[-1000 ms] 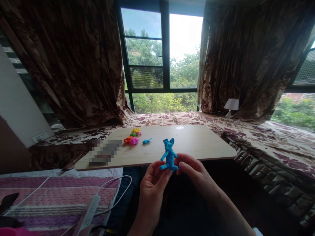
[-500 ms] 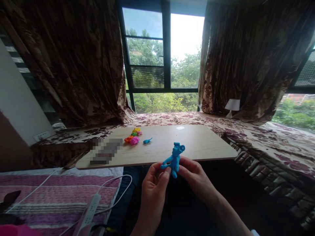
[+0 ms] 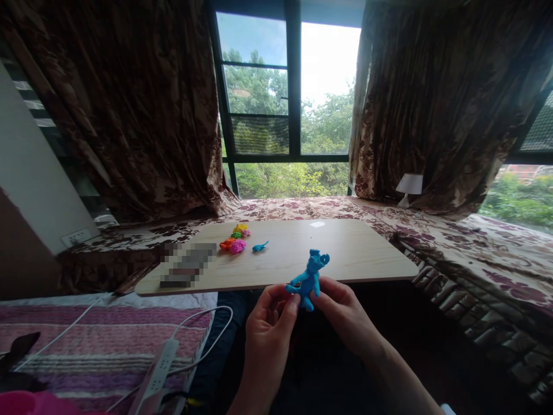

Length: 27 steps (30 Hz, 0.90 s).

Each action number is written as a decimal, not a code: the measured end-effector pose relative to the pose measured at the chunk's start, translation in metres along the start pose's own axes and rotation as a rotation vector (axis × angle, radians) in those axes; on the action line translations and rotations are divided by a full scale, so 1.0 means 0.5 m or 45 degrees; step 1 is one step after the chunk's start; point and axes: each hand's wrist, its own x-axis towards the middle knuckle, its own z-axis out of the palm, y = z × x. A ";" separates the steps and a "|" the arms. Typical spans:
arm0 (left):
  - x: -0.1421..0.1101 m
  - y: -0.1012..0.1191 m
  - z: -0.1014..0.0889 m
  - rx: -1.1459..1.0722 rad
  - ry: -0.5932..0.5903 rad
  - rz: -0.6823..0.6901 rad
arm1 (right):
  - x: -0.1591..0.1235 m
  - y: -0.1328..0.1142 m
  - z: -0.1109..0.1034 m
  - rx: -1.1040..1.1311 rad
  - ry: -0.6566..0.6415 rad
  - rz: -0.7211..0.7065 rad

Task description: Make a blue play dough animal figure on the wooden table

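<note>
A blue clay figure (image 3: 307,281) with a head, rounded ears and stubby limbs is held up just in front of the table's near edge. My left hand (image 3: 273,323) pinches its lower left side between thumb and fingers. On the other side, my right hand (image 3: 341,305) grips it with the thumb near the lower right limb; its fingertips are partly hidden behind the figure. A small blue clay piece (image 3: 260,246) with a thin tail lies on the table beyond. Left of that sit lumps of clay: pink (image 3: 237,246), orange (image 3: 227,244), green (image 3: 235,235) and yellow (image 3: 240,228).
The light wooden table (image 3: 354,248) spans the middle, with a blurred-out flat object (image 3: 190,265) at its left. A white power strip (image 3: 159,369) with cables lies on the striped bedding (image 3: 108,334). A small lamp (image 3: 409,184) stands on the window seat.
The blue figure has tilted, its head leaning to the right, and its right limb now shows apart from the body. Both hands keep hold of it in nearly the same place.
</note>
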 end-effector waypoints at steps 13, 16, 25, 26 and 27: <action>0.023 0.009 -0.042 0.272 -0.467 0.377 | -0.003 0.002 -0.004 0.444 -0.091 0.198; 0.023 0.016 -0.038 0.279 -0.502 0.359 | -0.004 0.005 -0.005 0.516 -0.093 0.221; 0.032 0.024 -0.043 0.157 -0.472 0.126 | -0.002 0.015 0.002 0.627 -0.083 0.269; 0.032 0.023 -0.043 0.151 -0.460 0.123 | -0.001 0.016 0.002 0.623 -0.079 0.265; 0.030 0.022 -0.042 0.146 -0.448 0.120 | 0.001 0.016 0.002 0.617 -0.072 0.260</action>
